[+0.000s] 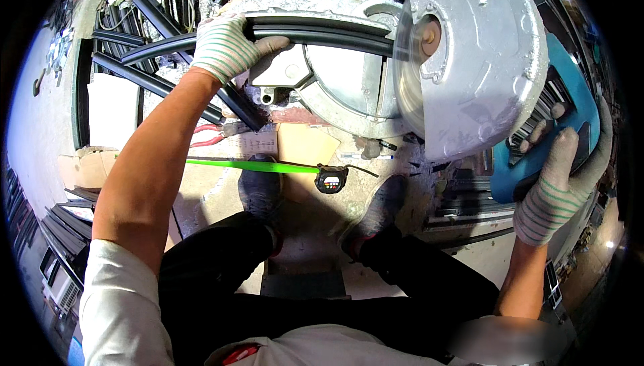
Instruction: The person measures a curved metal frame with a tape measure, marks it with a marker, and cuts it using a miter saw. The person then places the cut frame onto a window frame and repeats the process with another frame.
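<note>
Left hand (227,47) pinches black profile (329,39); right hand (555,195) wraps teal saw handle (585,81).
If our pinch slackens, the spinning blade (410,88) could snatch the profile.

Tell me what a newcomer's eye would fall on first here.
First, the big silver saw guard at upper right, with its blurred blade on its left side. Next, the bright green tape near the middle, running left from its black case. Then the left hand, gloved, gripping a black strip at upper centre.
</note>
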